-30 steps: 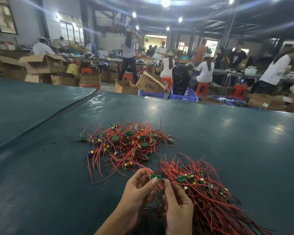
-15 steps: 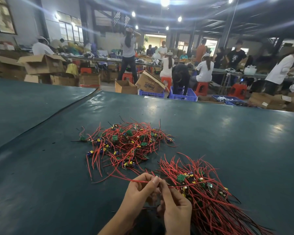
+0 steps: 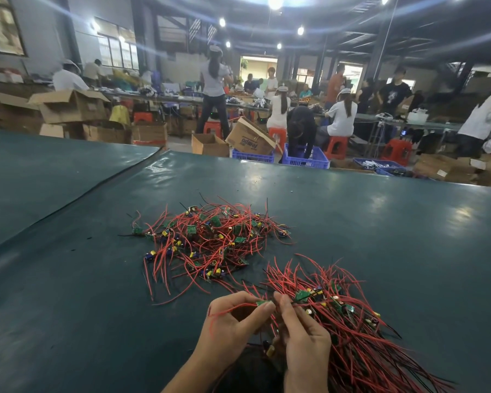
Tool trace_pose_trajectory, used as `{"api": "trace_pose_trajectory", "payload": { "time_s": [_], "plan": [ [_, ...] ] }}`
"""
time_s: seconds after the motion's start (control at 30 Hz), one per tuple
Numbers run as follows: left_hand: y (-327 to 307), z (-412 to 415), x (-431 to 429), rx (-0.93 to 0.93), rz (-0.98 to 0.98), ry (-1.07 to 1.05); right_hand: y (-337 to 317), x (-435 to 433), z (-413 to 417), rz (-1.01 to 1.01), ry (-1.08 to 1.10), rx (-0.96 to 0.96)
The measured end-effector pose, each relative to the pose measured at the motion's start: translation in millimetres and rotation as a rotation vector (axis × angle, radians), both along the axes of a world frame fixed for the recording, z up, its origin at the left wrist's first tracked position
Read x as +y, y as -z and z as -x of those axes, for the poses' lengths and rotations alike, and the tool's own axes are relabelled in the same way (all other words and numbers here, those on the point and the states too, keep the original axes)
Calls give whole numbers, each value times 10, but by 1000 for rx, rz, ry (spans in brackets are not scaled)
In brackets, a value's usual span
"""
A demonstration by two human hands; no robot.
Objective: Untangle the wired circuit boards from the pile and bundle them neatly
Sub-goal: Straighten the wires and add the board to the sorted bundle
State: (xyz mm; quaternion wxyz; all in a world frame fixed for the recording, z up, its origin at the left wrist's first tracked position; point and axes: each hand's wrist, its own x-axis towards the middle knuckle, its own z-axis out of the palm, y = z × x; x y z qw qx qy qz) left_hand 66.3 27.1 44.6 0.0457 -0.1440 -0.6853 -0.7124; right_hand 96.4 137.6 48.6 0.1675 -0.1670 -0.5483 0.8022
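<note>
Wired circuit boards lie in two heaps on your dark green table (image 3: pixel 68 307). One is the loose tangled pile (image 3: pixel 210 242) at the centre of the frame, and the other is the combed bundle (image 3: pixel 352 330) at the lower right, well apart from the pile's bulk, though stray wire ends nearly meet between them.

The pile has no single direction: its red leads loop every way, with small green boards and yellow and blue parts scattered through it. The bundle has a clear long axis, running from the middle of the frame down to the lower right corner. Its boards are gathered at the upper left end, close to your hands, and its wires lie roughly parallel.

Both your hands are at the bottom centre, fingertips almost touching. Your left hand (image 3: pixel 233 327) pinches one small green board (image 3: pixel 262 302) between thumb and forefinger. That board's red lead (image 3: pixel 233 307) runs leftward across the hand, near horizontal, then droops at its free end. Your right hand (image 3: pixel 304 341) has its fingers curled, thumb and forefinger nipping the same piece just right of the board; you cannot tell whether they catch the board's edge or a wire.

Beyond the table's far edge stand at least three blue crates (image 3: pixel 305 160).
</note>
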Motion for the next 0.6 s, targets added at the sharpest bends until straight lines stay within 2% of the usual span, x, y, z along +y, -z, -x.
{"api": "trace_pose_trajectory", "payload": {
  "time_s": [0.27, 0.37, 0.6],
  "plan": [
    [-106, 80, -194, 8, -158, -44, -148, 293, 23, 212, 99, 112],
    [-106, 107, -206, -8, -202, -63, -175, 277, 16, 226, 94, 150],
    [-72, 126, -169, -219, -473, -118, -157, 170, -27, 190, -49, 191]
  ]
}}
